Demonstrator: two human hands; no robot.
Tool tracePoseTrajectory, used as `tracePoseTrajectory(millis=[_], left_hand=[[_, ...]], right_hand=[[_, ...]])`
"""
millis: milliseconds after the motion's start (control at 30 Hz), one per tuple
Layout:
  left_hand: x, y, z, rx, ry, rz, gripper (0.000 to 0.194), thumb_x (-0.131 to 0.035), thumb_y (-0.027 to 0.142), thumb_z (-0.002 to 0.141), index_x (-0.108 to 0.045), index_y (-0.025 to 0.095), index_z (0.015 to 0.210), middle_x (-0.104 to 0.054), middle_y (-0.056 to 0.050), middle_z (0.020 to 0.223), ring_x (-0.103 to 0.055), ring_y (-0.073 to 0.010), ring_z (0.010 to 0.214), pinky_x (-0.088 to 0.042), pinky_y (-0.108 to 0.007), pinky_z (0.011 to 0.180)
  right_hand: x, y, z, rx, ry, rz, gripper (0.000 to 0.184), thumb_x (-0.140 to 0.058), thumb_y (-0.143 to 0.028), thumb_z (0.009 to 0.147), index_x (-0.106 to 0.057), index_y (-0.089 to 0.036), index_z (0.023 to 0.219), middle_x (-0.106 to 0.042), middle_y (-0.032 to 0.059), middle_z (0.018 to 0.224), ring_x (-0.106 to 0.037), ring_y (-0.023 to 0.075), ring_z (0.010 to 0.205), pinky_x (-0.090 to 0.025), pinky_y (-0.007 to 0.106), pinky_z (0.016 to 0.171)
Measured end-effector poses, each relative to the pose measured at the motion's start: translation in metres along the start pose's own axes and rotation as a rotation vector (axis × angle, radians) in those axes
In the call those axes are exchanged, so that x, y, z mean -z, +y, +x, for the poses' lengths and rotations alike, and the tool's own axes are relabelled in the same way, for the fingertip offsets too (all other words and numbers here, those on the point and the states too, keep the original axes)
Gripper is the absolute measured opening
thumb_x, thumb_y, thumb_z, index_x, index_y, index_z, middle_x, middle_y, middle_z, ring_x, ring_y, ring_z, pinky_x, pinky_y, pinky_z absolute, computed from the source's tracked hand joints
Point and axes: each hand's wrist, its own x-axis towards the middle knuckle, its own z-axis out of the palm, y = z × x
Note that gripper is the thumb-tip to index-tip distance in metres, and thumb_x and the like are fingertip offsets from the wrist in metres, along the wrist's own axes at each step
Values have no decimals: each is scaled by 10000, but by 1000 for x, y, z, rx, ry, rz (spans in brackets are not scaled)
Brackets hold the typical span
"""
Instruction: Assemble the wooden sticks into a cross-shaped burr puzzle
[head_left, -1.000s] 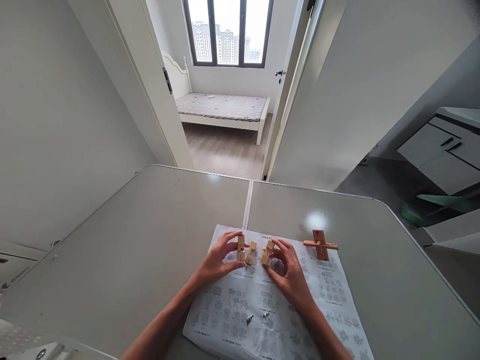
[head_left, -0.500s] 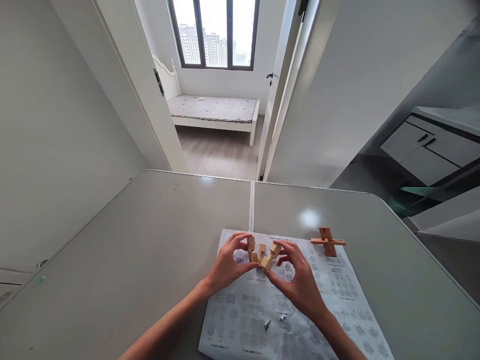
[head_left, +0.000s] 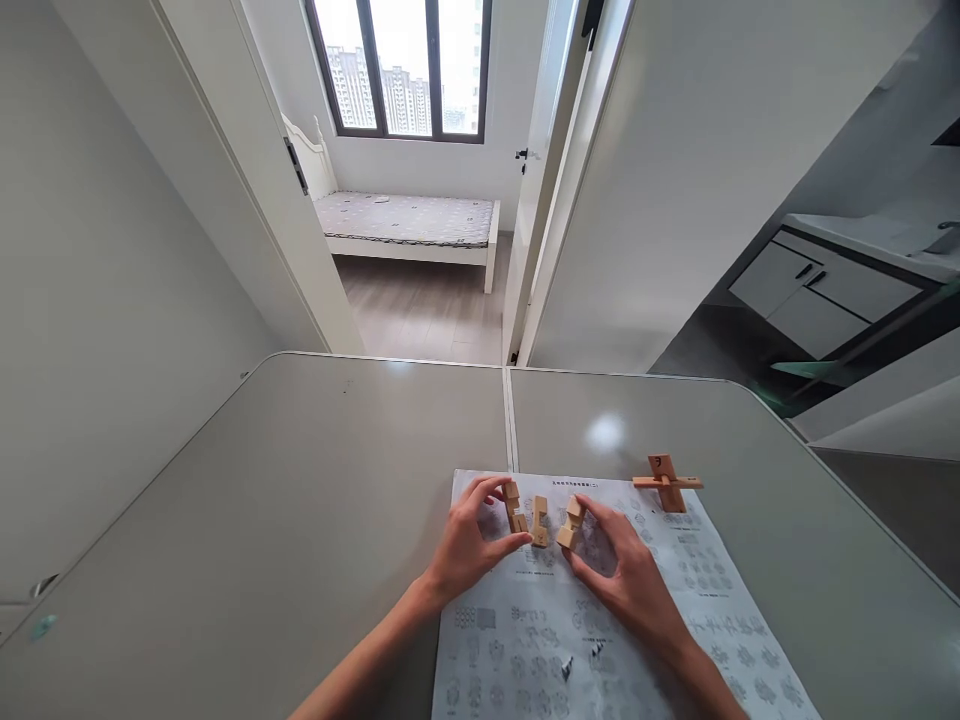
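My left hand [head_left: 469,545] pinches a pale wooden puzzle piece [head_left: 514,507], thumb below and fingers above it. My right hand [head_left: 626,575] grips another notched wooden piece [head_left: 570,523] by its fingertips. Between the two a third light wooden piece [head_left: 539,522] stands on the printed instruction sheet [head_left: 675,600], close to the left-hand piece. Both hands rest low over the sheet.
A darker wooden cross-shaped puzzle [head_left: 664,482] stands on the sheet's far right corner. Two small dark bits [head_left: 581,658] lie on the sheet near me. The grey table [head_left: 300,480] has a centre seam. Beyond it an open doorway shows a bed [head_left: 405,225] under a window.
The pieces were brought together between my hands half a second ago; now my hands have drawn apart again, each with its piece. The view has shifted a little to the right.
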Motion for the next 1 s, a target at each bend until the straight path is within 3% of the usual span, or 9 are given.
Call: tracePoseTrajectory(millis=[233, 567, 700, 867, 1000], left_hand=[[0, -5, -1, 14, -14, -42, 636, -889, 314, 778, -593, 311, 1342, -648, -66, 1338, -669, -238, 1088, -556, -428, 991], [2, -1, 2, 62, -26, -26, 628, -842, 276, 820, -575, 344, 1385, -630, -46, 1378, -670, -224, 1071, -555, -409, 982], [2, -3, 4, 57, -22, -12, 627, -838, 272, 823, -573, 338, 1388, -627, -50, 1388, -673, -223, 1074, -554, -409, 983], [3, -3, 5, 35, -15, 16, 623, -832, 301, 835, -568, 334, 1399, -634, -53, 1385, -675, -222, 1084, -560, -398, 974], [2, -2, 5, 24, -22, 37, 610, -828, 309, 841, -571, 338, 1393, -636, -47, 1385, -684, -212, 1061, -567, -392, 969]], right_hand=[[-3, -4, 3, -13, -25, -16, 577, -688, -394, 913, -526, -316, 1462, -611, 88, 1450, -580, 321, 1360, -503, 542, 1132], [3, 12, -1, -101, -20, -101, 590, -631, -412, 951, -462, -299, 1505, -513, 97, 1549, -476, 328, 1457, -430, 545, 1201], [4, 13, 1, -38, -29, -126, 605, -612, -392, 976, -426, -295, 1543, -507, 101, 1563, -438, 324, 1493, -423, 544, 1211], [8, 3, 6, 66, -6, -143, 646, -654, -388, 967, -413, -304, 1561, -523, 102, 1559, -489, 323, 1459, -469, 535, 1184], [6, -3, 13, 207, -24, -147, 607, -658, -345, 973, -451, -316, 1542, -549, 94, 1537, -496, 314, 1454, -483, 529, 1174]])
